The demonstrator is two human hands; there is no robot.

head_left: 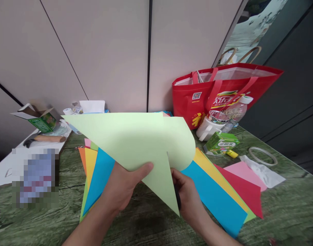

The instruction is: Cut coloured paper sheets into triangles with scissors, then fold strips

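A large sheet of pale green paper (125,136) is held up above the table, its right part curving over. A cut runs through it beside my right hand, leaving a pointed flap at the bottom. My left hand (128,181) pinches the sheet at its lower edge, thumb on top and fingers hidden behind. My right hand (183,186) is closed around scissors (177,197); only a black handle part shows, and the blades are mostly hidden by the paper. Beneath lie fanned coloured sheets, among them blue paper (215,194).
At the back right stands a red bag (189,99), with a white mug (209,128), plastic bottle (238,109) and green carton (221,142) before it. Pink paper (245,172) and a clear ring (262,155) lie right. A hammer (49,138) and open box (41,118) are left.
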